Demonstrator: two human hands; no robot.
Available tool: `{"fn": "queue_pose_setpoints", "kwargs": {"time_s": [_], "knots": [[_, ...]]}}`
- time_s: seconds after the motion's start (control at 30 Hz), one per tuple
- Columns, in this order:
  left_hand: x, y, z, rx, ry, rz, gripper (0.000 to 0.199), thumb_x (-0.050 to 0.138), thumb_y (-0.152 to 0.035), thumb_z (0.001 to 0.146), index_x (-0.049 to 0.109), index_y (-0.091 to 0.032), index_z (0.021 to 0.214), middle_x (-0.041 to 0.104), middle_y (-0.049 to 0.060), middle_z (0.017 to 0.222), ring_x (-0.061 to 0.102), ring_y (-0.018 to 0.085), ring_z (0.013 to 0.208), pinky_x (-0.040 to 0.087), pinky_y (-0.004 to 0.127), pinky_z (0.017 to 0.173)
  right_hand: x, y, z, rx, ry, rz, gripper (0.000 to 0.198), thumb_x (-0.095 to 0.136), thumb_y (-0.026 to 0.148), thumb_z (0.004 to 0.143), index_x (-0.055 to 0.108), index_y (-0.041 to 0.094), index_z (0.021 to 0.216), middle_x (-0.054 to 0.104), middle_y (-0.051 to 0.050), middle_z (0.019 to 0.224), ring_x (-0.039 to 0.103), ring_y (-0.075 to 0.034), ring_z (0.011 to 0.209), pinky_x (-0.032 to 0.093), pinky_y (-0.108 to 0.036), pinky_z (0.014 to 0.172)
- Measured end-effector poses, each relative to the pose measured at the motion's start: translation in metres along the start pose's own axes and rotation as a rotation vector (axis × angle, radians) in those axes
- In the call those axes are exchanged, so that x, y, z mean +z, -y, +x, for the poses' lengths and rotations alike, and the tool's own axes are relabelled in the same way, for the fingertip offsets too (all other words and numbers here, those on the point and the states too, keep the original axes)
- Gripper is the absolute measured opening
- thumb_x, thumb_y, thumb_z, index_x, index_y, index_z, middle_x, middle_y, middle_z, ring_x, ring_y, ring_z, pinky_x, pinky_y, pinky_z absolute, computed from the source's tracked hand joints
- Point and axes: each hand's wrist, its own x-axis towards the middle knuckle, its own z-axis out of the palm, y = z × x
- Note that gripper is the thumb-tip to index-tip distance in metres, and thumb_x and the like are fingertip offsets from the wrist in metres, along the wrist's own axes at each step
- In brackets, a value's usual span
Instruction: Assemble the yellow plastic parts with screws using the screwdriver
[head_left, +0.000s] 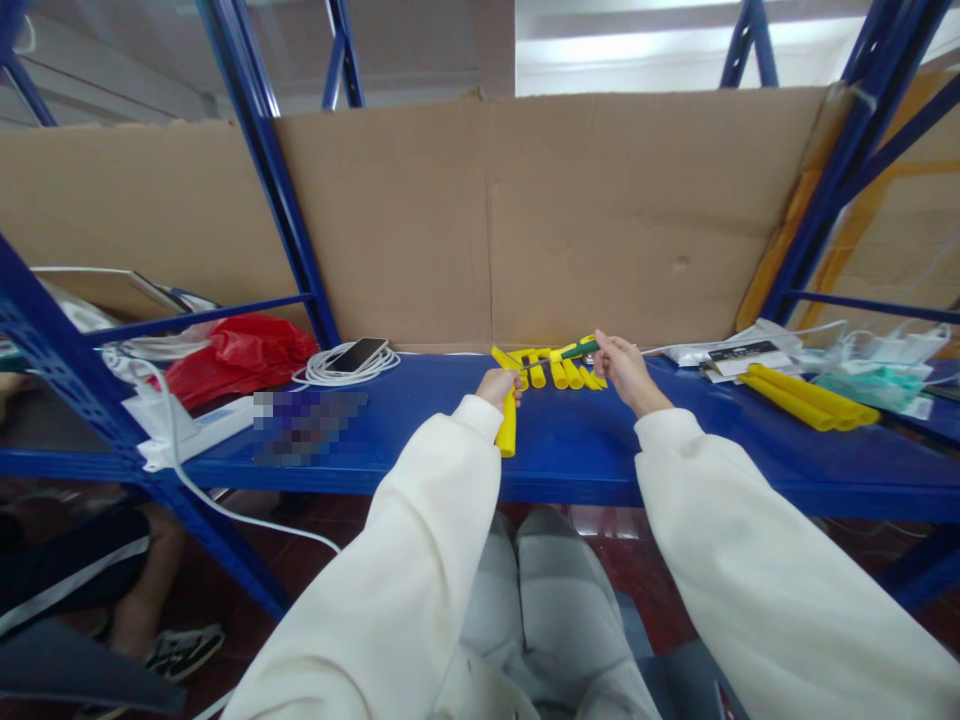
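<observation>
In the head view, the action sits right at the centre of the frame: the left hand (500, 387) is wrapped closed around a yellow tube (508, 430), whose lower end pokes out beneath the fist toward the front edge of the blue shelf (585, 440). Just right of it, the right hand (621, 368) has its fingers pinched on the handle of a green-and-yellow screwdriver (575, 350), the shaft aimed leftward at the left fist. Does the tip touch the tube? Too small to tell from here. Beyond and between the two hands, short yellow tube pieces (559, 374) lie in a loose row. Out at the right of the frame, longer yellow tubes (814, 398) rest side by side, with a pale green face mask (874, 385) just behind. Over on the left, a phone (358, 355) lies on a coiled white cable (379, 369), near a red plastic bag (238, 355). The step in hand looks like working the screwdriver at the held tube; by the look of it, the next move calls for a steady left fist and careful aim, the shaft being so close to those fingers.
</observation>
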Motion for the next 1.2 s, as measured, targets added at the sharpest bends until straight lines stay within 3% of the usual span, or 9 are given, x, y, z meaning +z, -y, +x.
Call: {"fn": "queue_pose_setpoints", "kwargs": {"time_s": [0.17,0.33,0.47,0.63,0.9,1.2], "knots": [[-0.0001,0.0005,-0.0002,-0.005,0.002,-0.009,0.026,0.048,0.005,0.077,0.046,-0.018,0.064,0.041,-0.007,0.041,0.034,0.007,0.033,0.029,0.021,0.040,0.0019,0.0008,-0.0012,0.010,-0.030,-0.035,0.049,0.079,0.063,0.065,0.053,0.021,0.072,0.059,0.004,0.053,0.047,-0.007,0.040,0.033,-0.019,0.037],[-0.0005,-0.0006,-0.0004,-0.012,0.002,-0.017,0.026,0.050,0.004,0.077,0.046,-0.018,0.064,0.041,-0.007,0.042,0.035,0.007,0.033,0.029,0.021,0.041,0.0024,0.0029,-0.0045,-0.003,-0.020,-0.068,0.052,0.077,0.068,0.063,0.055,0.021,0.070,0.056,0.004,0.047,0.047,-0.008,0.039,0.033,-0.019,0.038],[-0.0003,-0.0003,0.0004,-0.014,0.005,-0.019,0.025,0.051,0.003,0.078,0.047,-0.018,0.065,0.041,-0.007,0.042,0.035,0.007,0.033,0.029,0.021,0.040,0.0023,0.0067,-0.0055,0.059,0.024,-0.002,0.043,0.078,0.058,0.069,0.060,0.020,0.078,0.059,0.003,0.050,0.050,-0.009,0.041,0.038,-0.020,0.041],[-0.0002,-0.0003,-0.0005,-0.015,-0.004,-0.037,0.025,0.055,0.001,0.078,0.046,-0.018,0.065,0.041,-0.007,0.042,0.034,0.006,0.032,0.028,0.020,0.039,0.0011,0.0093,-0.0037,0.132,0.073,0.136,0.032,0.078,0.044,0.076,0.054,0.022,0.078,0.061,0.004,0.054,0.056,-0.009,0.046,0.044,-0.018,0.045],[0.0001,-0.0010,-0.0021,-0.019,0.005,-0.013,0.025,0.054,0.001,0.079,0.046,-0.019,0.066,0.041,-0.008,0.041,0.035,0.007,0.032,0.029,0.020,0.039,0.0000,0.0050,-0.0018,0.113,0.003,0.054,0.044,0.082,0.053,0.068,0.051,0.021,0.071,0.056,0.005,0.050,0.049,-0.007,0.040,0.037,-0.017,0.038],[-0.0001,-0.0015,-0.0023,-0.009,0.004,0.007,0.026,0.050,0.004,0.079,0.047,-0.018,0.065,0.041,-0.006,0.041,0.036,0.007,0.033,0.030,0.021,0.040,0.0010,0.0066,-0.0038,0.096,-0.004,0.044,0.037,0.080,0.050,0.070,0.058,0.022,0.078,0.050,0.006,0.045,0.044,-0.008,0.038,0.032,-0.018,0.037]]}}
